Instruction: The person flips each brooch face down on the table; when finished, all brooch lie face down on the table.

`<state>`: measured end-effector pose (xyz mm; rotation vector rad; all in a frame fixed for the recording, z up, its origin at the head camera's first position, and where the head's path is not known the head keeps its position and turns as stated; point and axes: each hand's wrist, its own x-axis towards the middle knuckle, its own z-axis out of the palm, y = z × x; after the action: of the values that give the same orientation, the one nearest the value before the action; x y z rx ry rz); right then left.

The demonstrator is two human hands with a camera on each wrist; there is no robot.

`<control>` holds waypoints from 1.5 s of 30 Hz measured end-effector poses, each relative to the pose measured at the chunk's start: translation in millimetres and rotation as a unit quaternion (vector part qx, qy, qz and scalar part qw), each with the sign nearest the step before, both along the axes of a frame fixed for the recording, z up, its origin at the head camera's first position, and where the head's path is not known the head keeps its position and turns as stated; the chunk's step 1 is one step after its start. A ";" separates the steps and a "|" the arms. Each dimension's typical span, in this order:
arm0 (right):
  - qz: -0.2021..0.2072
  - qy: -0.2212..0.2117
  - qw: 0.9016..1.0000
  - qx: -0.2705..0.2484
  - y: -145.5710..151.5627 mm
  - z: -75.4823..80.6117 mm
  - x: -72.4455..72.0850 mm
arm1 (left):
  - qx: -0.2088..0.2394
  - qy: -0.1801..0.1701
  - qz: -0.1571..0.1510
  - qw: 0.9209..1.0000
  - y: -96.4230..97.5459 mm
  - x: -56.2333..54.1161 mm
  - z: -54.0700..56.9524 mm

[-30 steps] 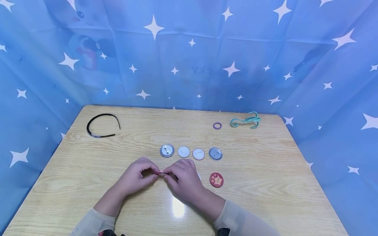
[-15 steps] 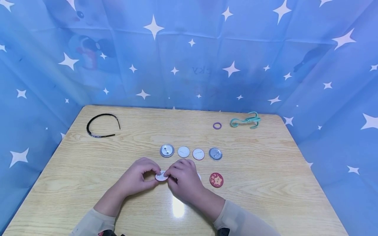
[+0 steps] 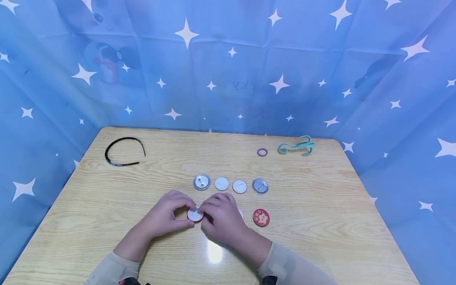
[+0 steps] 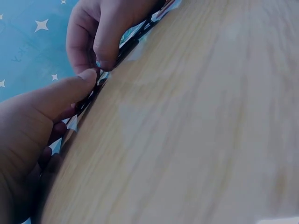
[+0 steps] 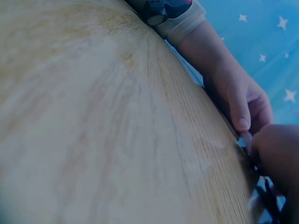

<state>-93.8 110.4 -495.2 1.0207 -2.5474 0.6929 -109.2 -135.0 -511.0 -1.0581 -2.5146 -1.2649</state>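
Note:
A round pin badge (image 3: pixel 194 215) lies with its white back up and a red rim, low over or on the table between both hands. My left hand (image 3: pixel 170 213) pinches its left side, index finger on the back and thumb at the near edge. From the right, my right hand (image 3: pixel 222 217) holds it with curled fingers, the index tip on the back near the pin. Behind my right hand, another white-backed badge (image 3: pixel 241 213) is mostly hidden. To its right a red badge (image 3: pixel 261 217) shows a yellow star face. Both wrist views show the fingertips meeting, the badge barely visible.
Beyond the hands runs a row of several face-down badges: a silver one (image 3: pixel 202 182), two white ones (image 3: pixel 221 183) and a grey one (image 3: pixel 260 186). Farther back lie a black headband (image 3: pixel 107 154), a purple ring (image 3: pixel 262 152) and a teal hooked clip (image 3: pixel 297 146).
The badge between my hands has tilted from edge-on to nearly flat, its white back now facing up. Both hands have stayed almost in place, fingers shifting on it.

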 end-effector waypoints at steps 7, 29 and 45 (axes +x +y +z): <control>0.012 0.012 1.000 0.001 1.0 1.4 -0.4 | -0.013 0.008 0.012 1.000 1.1 0.5 0.6; -0.038 0.054 0.995 -0.069 54.2 -5.0 10.5 | -0.002 -0.014 0.037 0.999 5.3 3.7 0.6; -0.070 -0.032 0.996 -0.054 52.9 -6.3 16.1 | -0.024 0.055 0.041 0.997 44.6 5.5 -3.7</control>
<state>-77.7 163.3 -501.5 0.7878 -2.5747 0.8260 -103.7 -90.4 -514.6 -0.9930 -2.4899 -1.0991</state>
